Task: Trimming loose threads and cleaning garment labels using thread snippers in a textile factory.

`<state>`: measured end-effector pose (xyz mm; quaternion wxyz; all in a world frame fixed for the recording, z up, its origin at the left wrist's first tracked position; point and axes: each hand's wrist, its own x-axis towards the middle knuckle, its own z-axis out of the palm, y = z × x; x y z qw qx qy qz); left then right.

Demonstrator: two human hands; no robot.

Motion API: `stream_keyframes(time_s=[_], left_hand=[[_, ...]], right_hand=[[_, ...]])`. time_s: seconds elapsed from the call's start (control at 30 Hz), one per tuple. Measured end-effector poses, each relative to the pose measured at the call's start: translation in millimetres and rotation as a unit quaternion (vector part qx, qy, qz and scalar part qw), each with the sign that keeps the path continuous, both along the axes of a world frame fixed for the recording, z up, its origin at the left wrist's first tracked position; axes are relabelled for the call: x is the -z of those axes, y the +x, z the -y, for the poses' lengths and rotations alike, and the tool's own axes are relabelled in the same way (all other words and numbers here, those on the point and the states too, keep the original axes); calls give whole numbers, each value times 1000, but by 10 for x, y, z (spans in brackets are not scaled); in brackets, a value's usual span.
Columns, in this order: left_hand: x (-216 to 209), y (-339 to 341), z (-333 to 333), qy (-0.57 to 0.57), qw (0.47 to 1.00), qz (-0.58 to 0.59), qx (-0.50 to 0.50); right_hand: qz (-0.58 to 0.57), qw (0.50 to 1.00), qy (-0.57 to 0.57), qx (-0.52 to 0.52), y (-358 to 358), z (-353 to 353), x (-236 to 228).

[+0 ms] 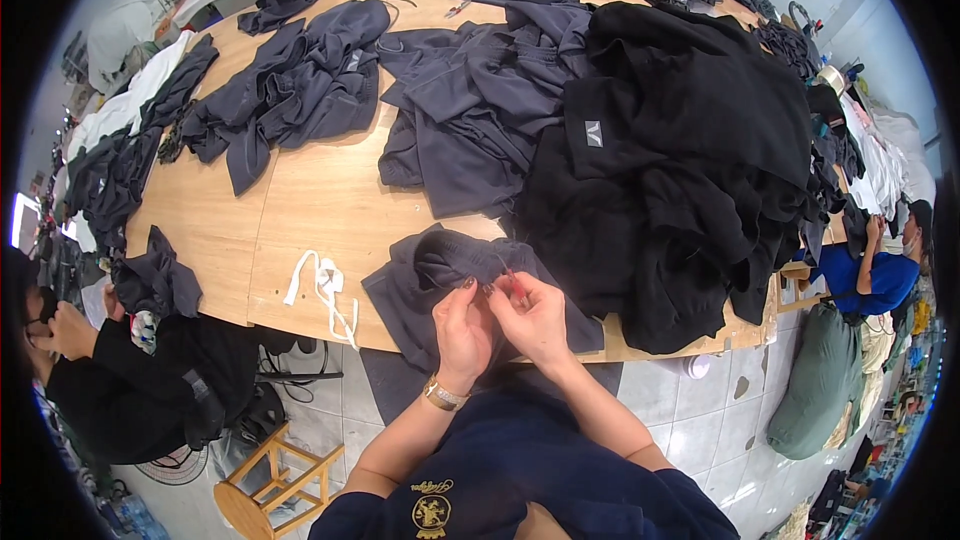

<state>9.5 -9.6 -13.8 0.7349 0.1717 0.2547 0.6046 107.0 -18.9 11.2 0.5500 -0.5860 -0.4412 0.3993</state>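
Left hand (pixel 462 338): thumb and fingertips pinched on the dark grey garment (pixel 415 305), at or just below its waistband; can't tell if cloth or a loose thread. Right hand (pixel 532 316): fingers curled round a slim red-handled tool (pixel 518 288), close by the left fingertips; tip too small to read. Garment sits at the table's near edge, smooth matte woven cloth, gathered ribbed waistband (pixel 460 258) curving into an open loop, lower part draped over the edge. Metal-banded watch (pixel 444 395) on left wrist. Left of garment: flat white cord (pixel 325 285), loosely tangled. Right, just beside: big heap of soft black garments (pixel 680 170), thick folds, pale rectangular patch (pixel 594 133) on one. Beyond: crumpled grey garments (pixel 470 100) in piles. Table (pixel 215 250) is pale wood-grain with a visible seam. Lower left, round-seat wooden stool (pixel 245 510) on glossy tile floor (pixel 650 395).
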Motion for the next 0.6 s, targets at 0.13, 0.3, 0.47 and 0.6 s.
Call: stream_keyframes(time_s=[0.13,0.3,0.47,0.6], left_hand=[[-33,35,5,5,1000,5,11],[-104,29,-76,-42,999,30,-9],[-184,15,-62,-79,997,14,-6],[-62,-15,-2,-45,998,33,8]], right_hand=[[-48,999,-18,-17,38,19,14],[-95,995,-21,-24,145,121,51],[5,1000,20,-4,97,98,34],[111,993,48,-7,4,47,2]])
